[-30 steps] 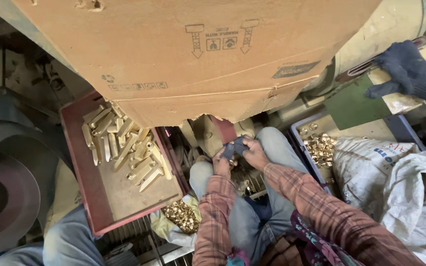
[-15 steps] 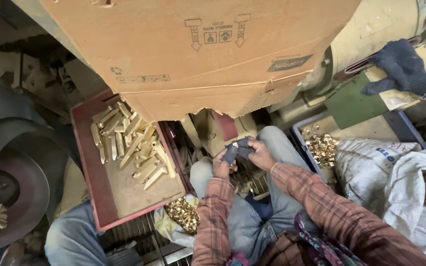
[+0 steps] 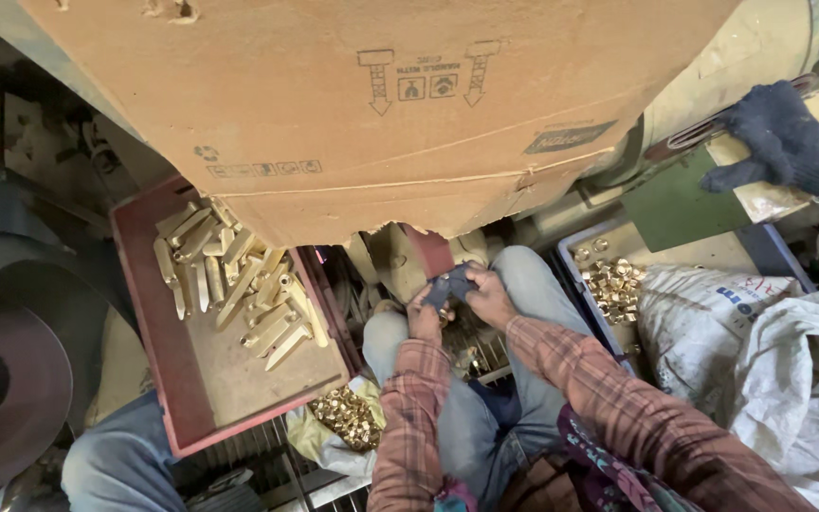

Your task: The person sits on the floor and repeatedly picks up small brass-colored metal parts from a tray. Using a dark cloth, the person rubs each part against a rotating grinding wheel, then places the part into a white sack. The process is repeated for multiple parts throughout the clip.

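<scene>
Seen from above, over the knees; both hands brought together just beyond the lap. Left hand (image 3: 423, 318) curled around one end of a small dark piece (image 3: 449, 284), fingers pressed together on it; right hand (image 3: 490, 296) gripping the other end, fingers bent and closed on the same dark piece; whether a small brass part was pinched underneath, impossible to tell. Dark piece held between the two hands, just below the torn edge of a big cardboard box (image 3: 381, 104) filling the top of the view. Checked sleeves (image 3: 618, 408) on both forearms; blue jeans (image 3: 457, 427) under them.

To the left, a dark red tray (image 3: 182, 398) with long brass pieces (image 3: 229, 280) heaped at its far end, bare toward the near end. Near the tray's lower corner, a pile of small brass fittings (image 3: 345, 417) on a pale bag. To the right, a blue crate (image 3: 760, 251) holding another heap of small brass fittings (image 3: 613, 284); white sacks (image 3: 789, 379) beside it. Far upper right, a dark knitted glove (image 3: 779, 137) lying on a green and tan surface, well apart from the hands. At the left edge, a dark round wheel (image 3: 2, 379).
</scene>
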